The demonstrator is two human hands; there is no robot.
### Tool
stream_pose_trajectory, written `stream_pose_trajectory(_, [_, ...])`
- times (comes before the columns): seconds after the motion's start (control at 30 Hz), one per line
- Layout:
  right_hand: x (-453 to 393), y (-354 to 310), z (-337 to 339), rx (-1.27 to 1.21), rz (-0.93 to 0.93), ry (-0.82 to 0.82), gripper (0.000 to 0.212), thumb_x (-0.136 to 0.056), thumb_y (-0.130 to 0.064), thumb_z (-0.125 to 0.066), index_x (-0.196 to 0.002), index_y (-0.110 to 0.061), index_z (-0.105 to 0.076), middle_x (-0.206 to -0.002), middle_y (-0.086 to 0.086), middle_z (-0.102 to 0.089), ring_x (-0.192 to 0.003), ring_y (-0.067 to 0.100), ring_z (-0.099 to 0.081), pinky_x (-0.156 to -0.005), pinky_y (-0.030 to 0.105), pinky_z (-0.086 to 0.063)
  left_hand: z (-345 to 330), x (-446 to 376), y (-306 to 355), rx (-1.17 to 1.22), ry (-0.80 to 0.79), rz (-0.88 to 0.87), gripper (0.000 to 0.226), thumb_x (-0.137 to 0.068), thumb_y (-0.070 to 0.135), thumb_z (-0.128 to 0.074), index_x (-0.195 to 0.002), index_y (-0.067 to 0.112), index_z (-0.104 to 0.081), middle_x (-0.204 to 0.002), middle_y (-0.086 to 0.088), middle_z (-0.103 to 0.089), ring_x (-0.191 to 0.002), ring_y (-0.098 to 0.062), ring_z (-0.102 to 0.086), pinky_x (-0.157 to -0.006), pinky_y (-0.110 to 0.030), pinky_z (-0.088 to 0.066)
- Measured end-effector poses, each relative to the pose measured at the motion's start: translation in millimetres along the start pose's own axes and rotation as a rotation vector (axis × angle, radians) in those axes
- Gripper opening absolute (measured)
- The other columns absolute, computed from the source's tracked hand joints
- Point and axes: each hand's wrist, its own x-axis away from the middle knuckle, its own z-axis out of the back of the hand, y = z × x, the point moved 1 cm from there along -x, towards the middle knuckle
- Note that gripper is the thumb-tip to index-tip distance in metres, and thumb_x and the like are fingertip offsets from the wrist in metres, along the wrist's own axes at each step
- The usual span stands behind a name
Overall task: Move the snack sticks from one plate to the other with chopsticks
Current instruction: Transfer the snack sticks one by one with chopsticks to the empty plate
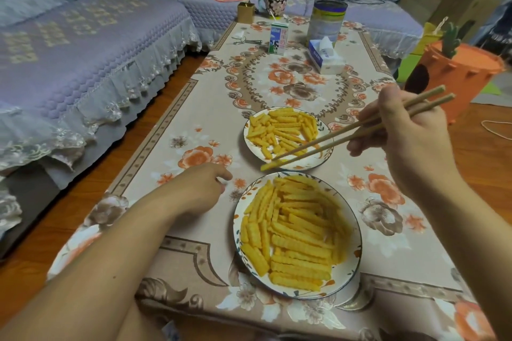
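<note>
Two white patterned plates hold yellow ridged snack sticks. The far plate (322,159) sits mid-table, and the near plate (351,259) lies closer to me with a fuller pile. My right hand (407,141) grips a pair of wooden chopsticks (343,137) that slant down to the left. Their tips pinch one snack stick (269,165) over the gap between the two plates, at the far plate's front rim. On the tablecloth left of the near plate rests my left hand (206,188), fingers loosely curled and holding nothing.
A milk carton (278,37), a tissue pack (325,55), a tall tin (327,21), a mug (274,4) and a small brown box (245,12) stand at the table's far end. A sofa (83,50) runs along the left. An orange carrot-shaped container (460,72) stands right.
</note>
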Motion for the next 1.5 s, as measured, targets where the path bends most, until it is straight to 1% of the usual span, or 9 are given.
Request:
stream_pose_trajectory(0.1, [15.5,-6.2,-13.1,0.034,0.017,-0.150,0.045,-0.104,-0.033,-0.044,-0.084,0.002,-0.065,-0.070,0.024,-0.065,-0.055,0.029,-0.068,-0.056,0.038,-0.059,-0.9,1.5,-1.3,0.007,0.004,0.001,0.042,-0.105,0.010,-0.041,-0.142,0.023,-0.055,-0.147,-0.004,-0.055,-0.134,-0.022,-0.051,-0.108,-0.029,-0.037])
stream_pose_trajectory(0.27, [17.6,2.2,-24.5,0.084,0.013,-0.260,0.043,-0.095,-0.040,-0.047,-0.085,-0.004,-0.068,-0.069,0.019,-0.064,-0.056,0.024,-0.067,-0.055,0.031,-0.057,-0.5,3.8,-2.7,0.038,0.008,-0.001,0.040,-0.105,0.010,-0.043,-0.141,0.022,-0.056,-0.144,-0.005,-0.057,-0.131,-0.021,-0.053,-0.106,-0.028,-0.038])
stream_pose_trajectory(0.5, [-5.3,12.9,6.4,0.131,-0.007,0.007,0.037,-0.109,-0.026,-0.045,-0.087,-0.007,-0.068,-0.067,0.009,-0.068,-0.059,0.028,-0.068,-0.059,0.042,-0.061,-2.4,1.5,-4.9,0.032,0.013,-0.025,0.042,-0.104,0.008,-0.041,-0.139,0.025,-0.058,-0.135,-0.002,-0.062,-0.125,-0.019,-0.055,-0.094,-0.026,-0.040])
stream_pose_trajectory(0.63, [-10.5,36.7,1.5,0.162,-0.106,0.023,0.037,-0.108,-0.030,-0.048,-0.095,-0.003,-0.070,-0.080,0.023,-0.071,-0.066,0.033,-0.073,-0.062,0.040,-0.064,-3.4,-0.4,-3.8,0.019,0.006,-0.020,0.045,-0.103,0.006,-0.040,-0.139,0.025,-0.057,-0.134,-0.002,-0.062,-0.125,-0.019,-0.055,-0.093,-0.026,-0.039])
stream_pose_trajectory(0.77, [-15.8,48.8,-7.6,0.187,-0.117,0.021,0.039,-0.106,-0.033,-0.052,-0.098,0.000,-0.070,-0.076,0.022,-0.072,-0.061,0.029,-0.074,-0.062,0.041,-0.065,-3.1,-1.3,-3.1,0.023,0.002,-0.018,0.043,-0.104,0.008,-0.040,-0.140,0.024,-0.057,-0.136,-0.003,-0.061,-0.128,-0.020,-0.054,-0.097,-0.025,-0.037])
stream_pose_trajectory(1.0, [-15.2,33.4,-5.9,0.151,-0.087,0.085,0.042,-0.110,-0.030,-0.044,-0.085,-0.002,-0.064,-0.071,0.023,-0.068,-0.053,0.028,-0.070,-0.055,0.039,-0.063,-3.1,-0.8,-5.0,0.036,-0.004,-0.012,0.042,-0.104,0.008,-0.041,-0.139,0.024,-0.057,-0.135,-0.003,-0.062,-0.128,-0.020,-0.054,-0.098,-0.026,-0.037])
stream_pose_trajectory(1.2, [15.3,-6.0,-13.0,0.035,-0.029,-0.177,0.043,-0.108,-0.023,-0.043,-0.083,0.006,-0.062,-0.066,0.023,-0.064,-0.054,0.035,-0.067,-0.055,0.042,-0.060,-2.8,-2.5,-4.8,0.048,0.003,-0.004,0.042,-0.104,0.007,-0.041,-0.139,0.024,-0.058,-0.140,-0.004,-0.059,-0.132,-0.022,-0.051,-0.098,-0.025,-0.036])
stream_pose_trajectory(1.33, [25.9,-4.6,-27.1,0.105,0.010,-0.336,0.045,-0.097,-0.036,-0.048,-0.084,0.003,-0.066,-0.067,0.023,-0.065,-0.056,0.031,-0.069,-0.059,0.044,-0.058,-3.9,-1.5,-2.3,0.034,0.006,-0.006,0.042,-0.105,0.008,-0.041,-0.141,0.023,-0.057,-0.141,-0.005,-0.059,-0.132,-0.021,-0.051,-0.096,-0.024,-0.035])
stream_pose_trajectory(1.5, [13.9,-6.0,-10.9,0.101,0.045,-0.262,0.038,-0.101,-0.029,-0.050,-0.085,0.000,-0.068,-0.067,0.020,-0.065,-0.053,0.028,-0.067,-0.055,0.038,-0.058,-2.7,-0.2,-3.4,0.034,0.009,-0.011,0.042,-0.105,0.009,-0.041,-0.141,0.024,-0.056,-0.144,-0.004,-0.057,-0.132,-0.021,-0.051,-0.097,-0.024,-0.035])
